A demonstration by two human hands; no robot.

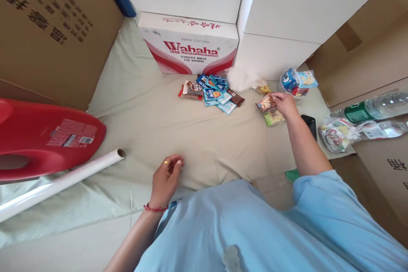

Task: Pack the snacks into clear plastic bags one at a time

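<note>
One brown snack pkt [265, 103] was pinched at its edge by R hand [285, 104]; green pkt [273, 117], just below those fingers, could've been dragged along if overlapped. L hand [165, 179] fingers were curled, thumb contact couldn't be told.

Sachets [213, 93] lie on the cloth [223, 140], carton [191, 49] behind. Right of them: snack packs [264, 104], with the tub [288, 80] behind these. Bottles [379, 108] far right. Jug [63, 136] far left, tube [63, 184] before it.

We pinch a brown snack packet [265, 103] in our right hand [285, 104] beside a green packet [273, 117], while our left hand [167, 178] curls loosely over the pale cloth [229, 136].
</note>
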